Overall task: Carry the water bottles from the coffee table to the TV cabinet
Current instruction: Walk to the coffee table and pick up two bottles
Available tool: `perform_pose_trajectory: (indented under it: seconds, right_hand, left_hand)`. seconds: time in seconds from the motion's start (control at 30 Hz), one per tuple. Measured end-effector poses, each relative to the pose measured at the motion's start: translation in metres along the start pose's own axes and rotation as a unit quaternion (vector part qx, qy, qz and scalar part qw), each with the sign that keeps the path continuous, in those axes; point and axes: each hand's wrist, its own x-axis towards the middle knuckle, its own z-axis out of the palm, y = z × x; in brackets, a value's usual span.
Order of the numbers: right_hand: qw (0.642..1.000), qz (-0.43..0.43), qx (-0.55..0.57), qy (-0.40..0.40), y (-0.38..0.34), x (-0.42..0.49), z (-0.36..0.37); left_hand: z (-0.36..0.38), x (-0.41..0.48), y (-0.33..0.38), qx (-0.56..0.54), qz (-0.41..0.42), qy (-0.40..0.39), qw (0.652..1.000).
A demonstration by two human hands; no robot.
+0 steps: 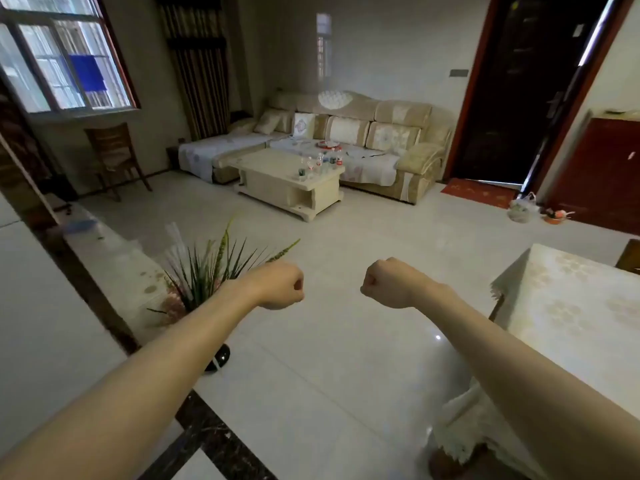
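At twelve o'clock the bottles [320,162] on the coffee table [277,181] are too small to count or read. At eight o'clock the left forearm [173,355] hides most of the plant's pot [219,359]. At four o'clock the right edge cuts off the covered table [571,306].

Open floor [346,237] leads between plant [207,268] and clothed table [571,306].

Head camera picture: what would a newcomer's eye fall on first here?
In the middle foreground, the left hand and the right hand are both closed into fists that hold nothing. Far across the pale tiled floor, a group of water bottles stands on the cream coffee table in front of the beige sofa. A spiky green plant stands left of the left hand.
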Motion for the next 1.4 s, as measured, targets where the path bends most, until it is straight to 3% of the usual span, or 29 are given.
perform_pose_trajectory:
  seconds: [0.4,0.97,1.4]
  right_hand:
    - [0.999,0.029,0.025,-0.03,0.052,0.066,0.012]
    - [0.997,0.065,0.026,-0.041,0.017,0.227,0.006]
    - [0.998,0.046,-0.018,-0.045,0.059,0.31,-0.003]
  left_hand:
    - [0.003,0.093,0.002,0.014,0.003,-0.009,1.0]
    - [-0.028,0.227,-0.119,0.014,0.026,-0.012,0.999]
    - [-0.035,0.32,-0.131,0.038,0.024,-0.034,0.998]
